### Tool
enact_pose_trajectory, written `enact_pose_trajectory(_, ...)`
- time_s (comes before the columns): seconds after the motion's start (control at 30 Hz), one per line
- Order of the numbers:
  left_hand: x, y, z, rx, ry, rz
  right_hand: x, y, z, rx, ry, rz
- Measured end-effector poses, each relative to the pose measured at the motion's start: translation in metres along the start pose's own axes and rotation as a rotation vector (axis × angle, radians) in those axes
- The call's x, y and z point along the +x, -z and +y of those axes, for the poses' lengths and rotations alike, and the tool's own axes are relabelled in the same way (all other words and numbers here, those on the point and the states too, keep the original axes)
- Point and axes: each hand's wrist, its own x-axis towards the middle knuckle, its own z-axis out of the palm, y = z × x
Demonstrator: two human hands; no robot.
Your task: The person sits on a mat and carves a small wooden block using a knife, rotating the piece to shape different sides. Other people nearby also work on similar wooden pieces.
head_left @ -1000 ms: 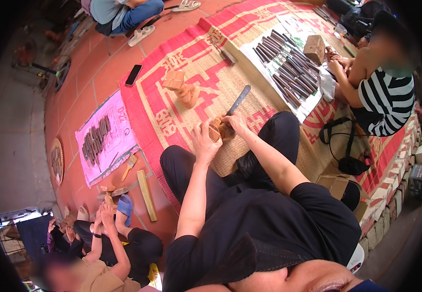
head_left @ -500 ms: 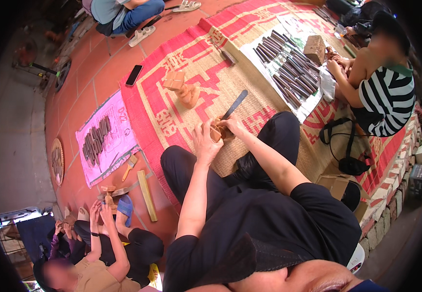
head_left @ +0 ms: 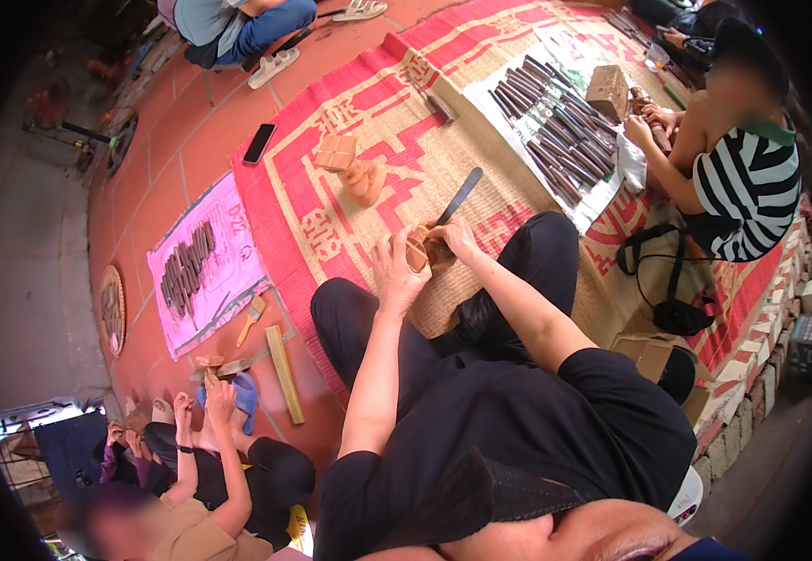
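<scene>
My left hand is closed around a small orange-brown wooden carving, held above the mat between my knees. Close against its far right side, my right hand has its fingers bent down. From those fingers a long, dark, flat, round-tipped file-like strip reaches away to the upper right. Its near end is hidden, so its exact kind is unclear. Ahead of my hands stands a pale wooden figure with a blocky top.
Rows of dark-handled carving tools lie on a white sheet, beside a wooden block and a person in stripes. At left are a phone, a pink sheet with more tools, a brush and a wooden stick.
My right hand and the dark strip have shifted slightly away and to the right. My left hand stays on the carving. The person at lower left has lowered their hands.
</scene>
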Motion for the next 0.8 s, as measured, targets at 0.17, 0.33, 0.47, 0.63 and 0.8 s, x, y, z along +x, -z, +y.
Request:
enact_pose_trajectory(0.17, 0.002, 0.000, 0.003, -0.026, 0.012, -0.004, 0.015, 0.008, 0.016, 0.173, 0.020, 0.011)
enact_pose_trajectory(0.33, 0.001, 0.003, -0.001, 0.007, 0.014, -0.012, -0.010, -0.001, -0.011, 0.170, -0.017, -0.072)
enact_pose_trajectory(0.47, 0.002, -0.002, 0.004, -0.013, -0.007, -0.008, 0.007, 0.011, 0.011, 0.042, 0.005, 0.012)
enact_pose_trajectory(0.63, 0.000, 0.003, -0.008, 0.007, 0.011, 0.030, -0.010, -0.001, -0.012, 0.119, 0.009, -0.068)
enact_pose_trajectory(0.8, 0.002, -0.001, 0.000, -0.015, -0.018, 0.031, -0.003, 0.001, 0.003, 0.129, -0.091, 0.032)
